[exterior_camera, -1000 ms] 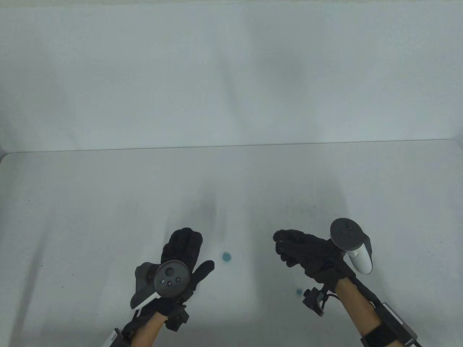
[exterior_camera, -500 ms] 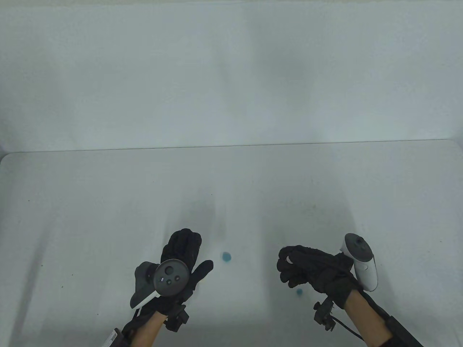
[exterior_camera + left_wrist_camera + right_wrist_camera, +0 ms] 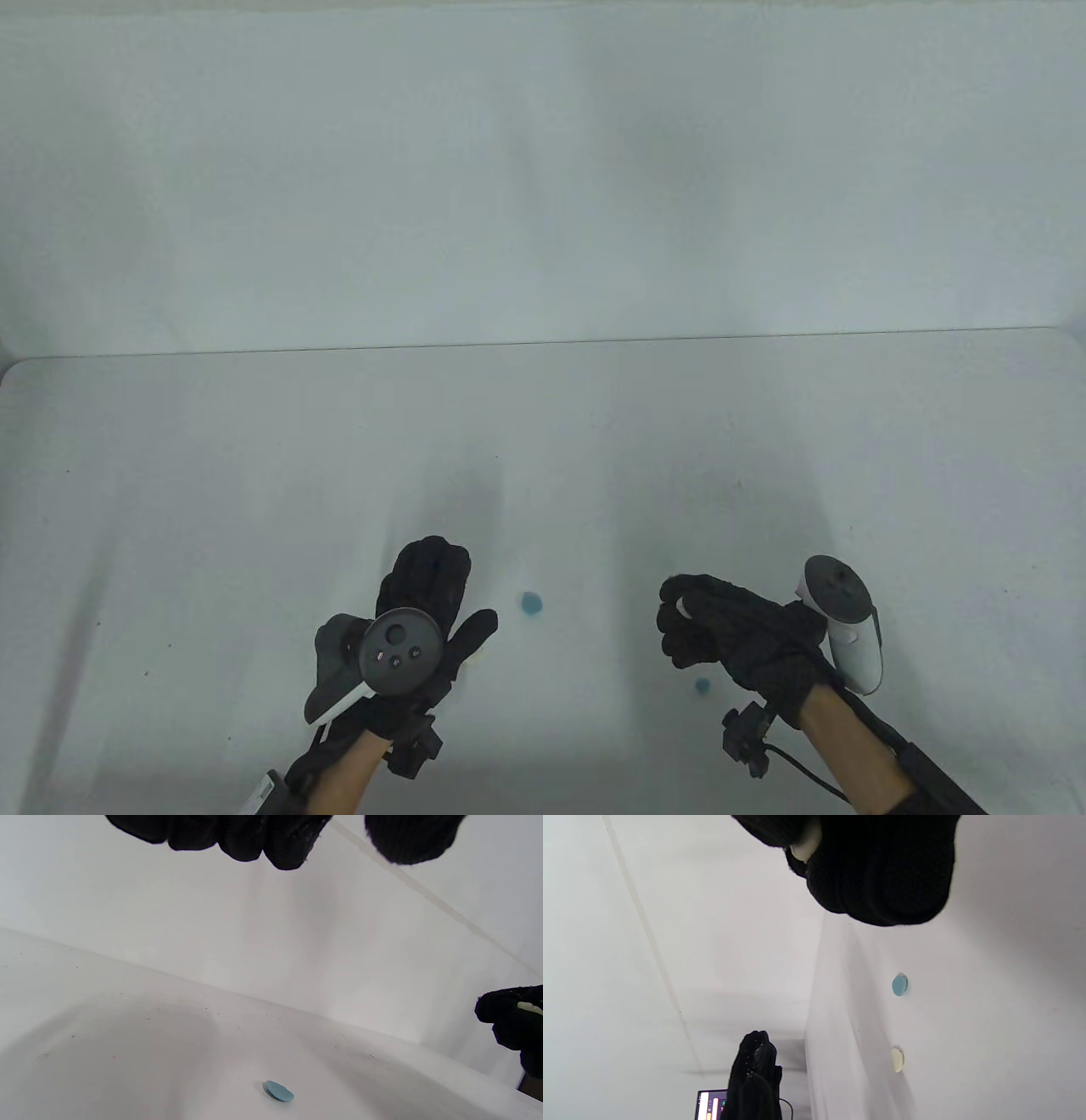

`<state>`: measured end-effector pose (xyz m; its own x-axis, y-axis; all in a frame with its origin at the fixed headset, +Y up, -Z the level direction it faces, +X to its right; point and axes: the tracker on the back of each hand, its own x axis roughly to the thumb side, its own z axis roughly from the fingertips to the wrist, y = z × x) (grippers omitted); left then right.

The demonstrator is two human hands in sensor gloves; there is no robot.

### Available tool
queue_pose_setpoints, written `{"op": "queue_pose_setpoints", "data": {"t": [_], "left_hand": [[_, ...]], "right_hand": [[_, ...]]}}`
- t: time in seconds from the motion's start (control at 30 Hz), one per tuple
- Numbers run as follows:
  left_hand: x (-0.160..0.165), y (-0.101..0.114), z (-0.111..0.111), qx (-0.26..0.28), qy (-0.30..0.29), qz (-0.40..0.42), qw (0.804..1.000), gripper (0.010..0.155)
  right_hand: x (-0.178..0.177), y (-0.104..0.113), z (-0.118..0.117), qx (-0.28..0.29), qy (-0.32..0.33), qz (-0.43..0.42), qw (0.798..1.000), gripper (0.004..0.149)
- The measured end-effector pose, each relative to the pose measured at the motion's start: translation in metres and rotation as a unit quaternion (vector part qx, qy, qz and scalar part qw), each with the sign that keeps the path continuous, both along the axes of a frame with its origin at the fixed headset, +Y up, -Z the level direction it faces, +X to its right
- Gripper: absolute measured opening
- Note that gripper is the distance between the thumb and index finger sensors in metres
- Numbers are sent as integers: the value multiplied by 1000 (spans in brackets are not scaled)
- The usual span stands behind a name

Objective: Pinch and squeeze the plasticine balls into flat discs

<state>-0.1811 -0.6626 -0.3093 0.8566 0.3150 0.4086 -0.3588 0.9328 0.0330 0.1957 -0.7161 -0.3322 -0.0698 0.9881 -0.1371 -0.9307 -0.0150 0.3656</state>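
My right hand [image 3: 681, 608] pinches a small white plasticine piece [image 3: 683, 606] between thumb and fingers, above the table; it also shows in the right wrist view [image 3: 805, 844]. My left hand [image 3: 465, 586] hovers open and empty, fingers stretched forward. A flat blue disc [image 3: 532, 604] lies on the table between the hands and shows in the left wrist view [image 3: 279, 1091]. A smaller blue piece [image 3: 702, 686] lies just below my right hand. A cream disc [image 3: 897, 1059] lies beyond the blue disc [image 3: 899, 984], near my left hand [image 3: 755, 1077].
The white table [image 3: 254, 475] meets a white back wall along its far edge [image 3: 543, 342]. A lit screen [image 3: 710, 1105] shows past the table in the right wrist view. Small dark specks dot the tabletop.
My right hand has come toward the near edge and a little right, still pinching the white piece. My left hand has hardly moved.
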Motion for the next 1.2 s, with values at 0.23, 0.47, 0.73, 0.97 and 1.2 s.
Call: {"op": "queue_pose_setpoints", "data": {"t": [0.23,0.47,0.73,0.97,1.2], "left_hand": [[1,-1,0,-4,-1,-1,1000,77],[2,-2,-1,-5,-2,-1,1000,77],[5,-3,-2,-6,-3,-2,1000,77],[5,-4,-2,-8,-2,-3,1000,77],[5,-4,-2,-6,-2,-1,1000,77]], "right_hand": [[5,1,0,-1,4,-47,999,57],[6,8,1,33,-6,-12,999,44],[10,11,2,55,-38,21,998,48],[12,5,2,23,-14,-47,999,72],[11,9,1,32,-14,-24,999,45]]}}
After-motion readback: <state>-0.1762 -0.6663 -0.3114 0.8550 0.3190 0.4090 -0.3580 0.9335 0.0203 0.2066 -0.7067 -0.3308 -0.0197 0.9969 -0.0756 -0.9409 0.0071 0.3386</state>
